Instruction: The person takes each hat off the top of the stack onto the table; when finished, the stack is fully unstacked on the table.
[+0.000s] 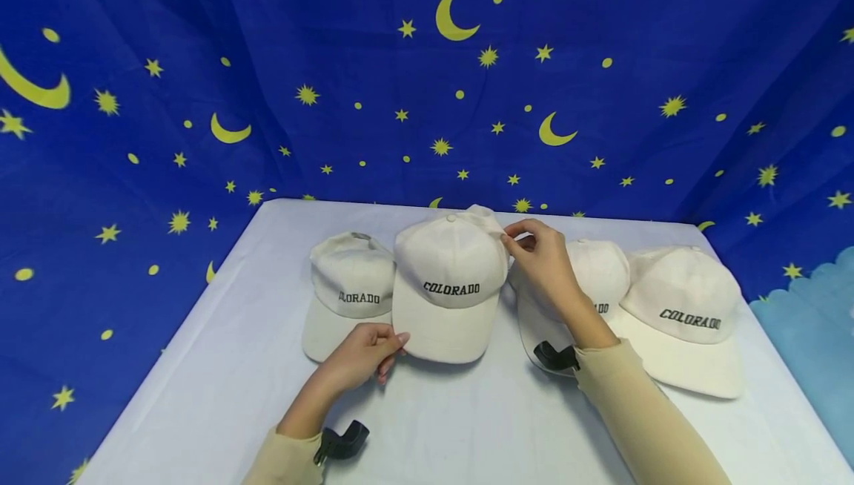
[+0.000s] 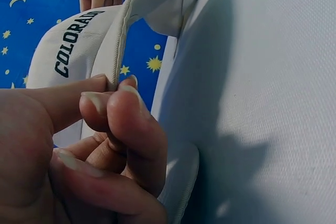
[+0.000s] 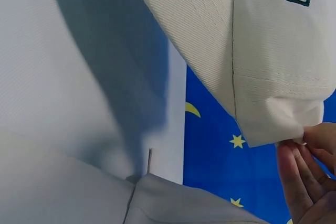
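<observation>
A cream baseball cap (image 1: pixel 450 262) with COLORADO in dark letters is held up off the white table, its brim toward me. My left hand (image 1: pixel 370 351) pinches the left corner of the brim (image 2: pixel 118 40) between thumb and fingers. At the other side, my right hand (image 1: pixel 543 259) pinches the cap's lower side edge, where the fabric puckers in the right wrist view (image 3: pixel 294 106). Left of it sits a similar cap (image 1: pixel 350 277), partly covered by the held one. Behind my right forearm, another cap (image 1: pixel 597 270) is partly hidden.
A further COLORADO cap (image 1: pixel 687 299) lies at the far right, beside the partly hidden one. All rest on a white cloth-covered table (image 1: pixel 454 426). A blue curtain (image 1: pixel 373 47) with yellow moons and stars hangs behind and at the sides.
</observation>
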Action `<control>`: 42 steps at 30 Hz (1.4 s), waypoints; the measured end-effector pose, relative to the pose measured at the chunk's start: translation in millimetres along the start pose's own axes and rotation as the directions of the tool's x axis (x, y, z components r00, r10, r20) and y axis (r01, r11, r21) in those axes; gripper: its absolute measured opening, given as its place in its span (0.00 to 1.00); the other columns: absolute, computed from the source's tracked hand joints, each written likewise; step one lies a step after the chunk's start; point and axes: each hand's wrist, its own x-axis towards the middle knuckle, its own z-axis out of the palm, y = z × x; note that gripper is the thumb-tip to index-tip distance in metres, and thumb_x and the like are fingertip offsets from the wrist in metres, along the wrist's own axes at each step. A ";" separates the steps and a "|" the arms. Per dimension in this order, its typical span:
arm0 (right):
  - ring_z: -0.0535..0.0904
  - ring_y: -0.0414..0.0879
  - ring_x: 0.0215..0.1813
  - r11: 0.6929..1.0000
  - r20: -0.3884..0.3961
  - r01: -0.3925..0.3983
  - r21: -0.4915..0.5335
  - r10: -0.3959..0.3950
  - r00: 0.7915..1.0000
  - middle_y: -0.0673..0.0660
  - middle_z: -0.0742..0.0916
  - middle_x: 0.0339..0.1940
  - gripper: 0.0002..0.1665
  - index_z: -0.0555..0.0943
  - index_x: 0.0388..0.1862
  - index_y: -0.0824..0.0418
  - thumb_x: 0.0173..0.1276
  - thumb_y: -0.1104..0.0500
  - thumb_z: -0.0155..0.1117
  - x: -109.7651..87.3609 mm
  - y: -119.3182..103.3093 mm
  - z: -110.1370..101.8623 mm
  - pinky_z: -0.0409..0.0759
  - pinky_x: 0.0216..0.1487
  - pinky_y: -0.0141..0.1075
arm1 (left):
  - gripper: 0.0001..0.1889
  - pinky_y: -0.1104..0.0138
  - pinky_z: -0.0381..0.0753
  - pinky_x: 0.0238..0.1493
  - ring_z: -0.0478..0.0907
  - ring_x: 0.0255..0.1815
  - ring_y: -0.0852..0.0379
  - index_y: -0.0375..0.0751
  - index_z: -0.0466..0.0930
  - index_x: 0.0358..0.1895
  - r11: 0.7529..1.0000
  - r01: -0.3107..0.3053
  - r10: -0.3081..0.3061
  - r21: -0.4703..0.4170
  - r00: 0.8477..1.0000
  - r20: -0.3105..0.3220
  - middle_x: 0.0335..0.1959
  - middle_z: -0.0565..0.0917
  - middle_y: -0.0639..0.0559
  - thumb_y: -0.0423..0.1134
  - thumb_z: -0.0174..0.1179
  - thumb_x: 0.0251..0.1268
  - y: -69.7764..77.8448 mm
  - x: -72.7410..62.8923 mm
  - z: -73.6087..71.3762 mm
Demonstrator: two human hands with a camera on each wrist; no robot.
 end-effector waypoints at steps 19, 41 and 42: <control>0.88 0.50 0.38 0.993 0.002 -0.003 -0.115 0.004 1.000 0.59 0.88 0.40 0.06 0.86 0.43 0.64 0.72 0.62 0.68 -8.0 5.8 -9.1 0.85 0.38 0.43 | 0.21 0.69 0.65 0.17 0.68 0.10 0.59 0.33 0.79 0.38 0.998 0.011 -0.014 0.055 0.999 0.052 0.13 0.73 0.54 0.50 0.53 0.81 0.2 6.8 10.2; 0.88 0.52 0.38 0.984 0.053 -0.008 -0.177 0.017 0.998 0.60 0.88 0.41 0.07 0.86 0.43 0.63 0.73 0.60 0.67 -9.6 13.5 -10.8 0.85 0.39 0.46 | 0.20 0.68 0.61 0.18 0.61 0.13 0.61 0.37 0.82 0.34 0.988 0.007 -0.010 0.153 1.000 0.017 0.11 0.71 0.56 0.48 0.53 0.80 -0.7 10.0 20.9; 0.88 0.52 0.38 0.983 0.054 -0.008 -0.181 0.018 0.998 0.60 0.88 0.41 0.07 0.86 0.43 0.63 0.73 0.60 0.67 -9.4 13.8 -10.7 0.85 0.39 0.46 | 0.19 0.68 0.61 0.19 0.61 0.13 0.61 0.37 0.82 0.34 0.987 0.012 -0.014 0.159 1.000 0.016 0.11 0.71 0.56 0.48 0.53 0.80 -1.1 10.5 21.4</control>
